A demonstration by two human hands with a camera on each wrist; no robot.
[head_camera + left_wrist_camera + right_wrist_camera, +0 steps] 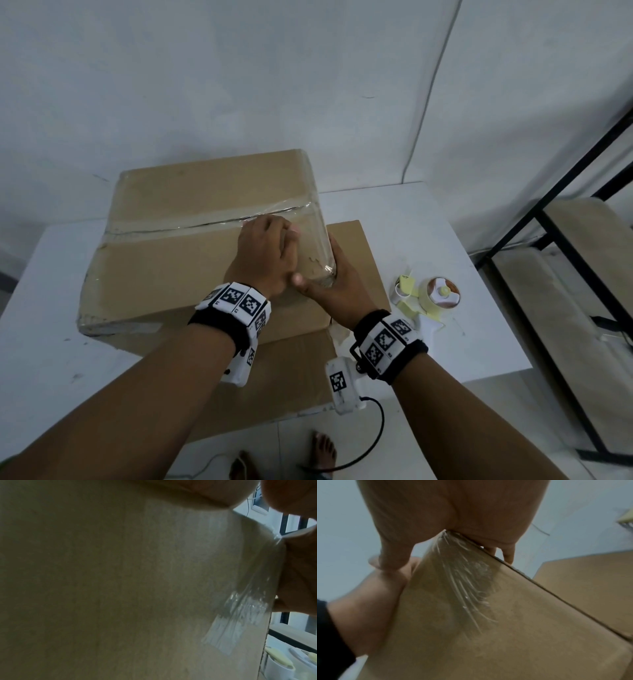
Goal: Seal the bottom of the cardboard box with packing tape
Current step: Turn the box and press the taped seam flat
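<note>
A brown cardboard box (171,263) lies bottom-up on the white table (445,222). Clear packing tape (205,224) runs along its centre seam and folds over the right edge down the side. My left hand (267,251) lies flat on top of the box near that edge, its fingers on the tape. My right hand (342,284) straddles the box's right corner, thumb on top and palm pressing the tape end against the side. The right wrist view shows the wrinkled tape (462,582) under the palm (453,513). The left wrist view shows the tape end (240,618) stuck on the cardboard (102,588).
A white and pale yellow tape dispenser (435,294) lies on the table right of the box. Cardboard flaps (356,260) spread out flat under the box toward me and to the right. A black metal shelf frame (548,222) stands at the right. A black cable (376,428) hangs from my right wrist.
</note>
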